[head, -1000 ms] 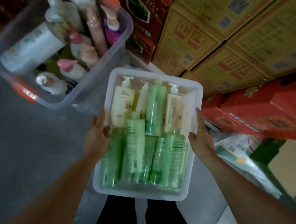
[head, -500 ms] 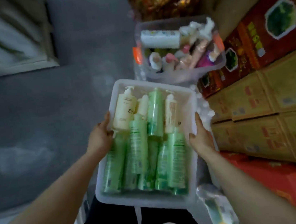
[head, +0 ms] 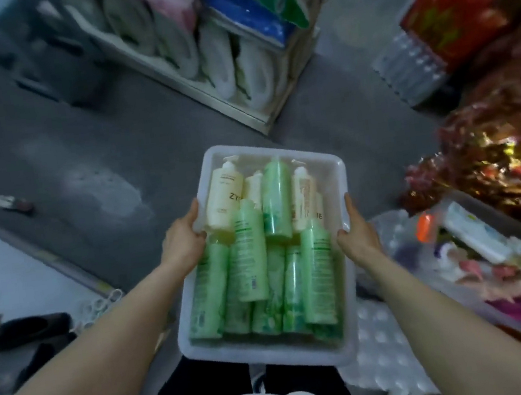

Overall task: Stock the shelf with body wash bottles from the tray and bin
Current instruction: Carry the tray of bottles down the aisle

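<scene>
Now both hands, left [head: 183, 244] and right [head: 358, 234], grip the tray [head: 266, 350]; cream bottle [head: 223, 199] reads "ZY".

Bare grey floor [head: 87, 147] ahead-left — shelf unit [head: 227, 79] beyond, bin [head: 507, 267] crowding right.

You're standing in what looks like a shop aisle or stockroom, though the blur hides detail. At twelve o'clock a low shelf [head: 261, 111] holds packaged goods; at two o'clock red cartons [head: 450, 13] are stacked above shrink-wrapped bottles [head: 411, 68]. A grey concrete floor [head: 63, 140] runs between, and your tray [head: 266, 355] carries many identical green bottles [head: 249, 251]
</scene>
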`<control>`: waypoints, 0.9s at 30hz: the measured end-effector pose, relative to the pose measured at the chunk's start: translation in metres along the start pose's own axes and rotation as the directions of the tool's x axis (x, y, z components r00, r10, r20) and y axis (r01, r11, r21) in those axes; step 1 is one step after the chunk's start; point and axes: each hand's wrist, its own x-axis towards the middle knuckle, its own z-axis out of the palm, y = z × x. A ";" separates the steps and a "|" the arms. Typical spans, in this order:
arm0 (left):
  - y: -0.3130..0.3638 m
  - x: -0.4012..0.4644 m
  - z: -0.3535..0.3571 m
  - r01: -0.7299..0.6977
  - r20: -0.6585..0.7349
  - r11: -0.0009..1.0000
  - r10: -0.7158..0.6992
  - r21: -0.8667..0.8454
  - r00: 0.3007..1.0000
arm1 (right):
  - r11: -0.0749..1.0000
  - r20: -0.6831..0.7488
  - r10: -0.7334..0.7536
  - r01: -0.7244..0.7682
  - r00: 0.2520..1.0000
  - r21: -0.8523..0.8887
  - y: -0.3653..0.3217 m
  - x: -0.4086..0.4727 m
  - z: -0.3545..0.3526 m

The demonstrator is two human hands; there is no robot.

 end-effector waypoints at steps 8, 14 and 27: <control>-0.033 0.080 -0.134 0.146 -0.205 0.979 -0.174 -0.143 0.963 | 0.955 0.103 -0.270 0.280 0.957 -0.098 -0.221 0.088 0.012; -0.081 0.158 -0.206 0.277 -0.301 0.922 -0.354 -0.269 0.885 | 0.847 0.255 -0.458 0.505 0.852 -0.167 -0.388 0.166 0.044; -0.145 0.324 -0.378 0.386 -0.366 0.695 -0.675 -0.606 0.641 | 0.638 0.520 -0.572 0.742 0.635 -0.204 -0.755 0.277 0.133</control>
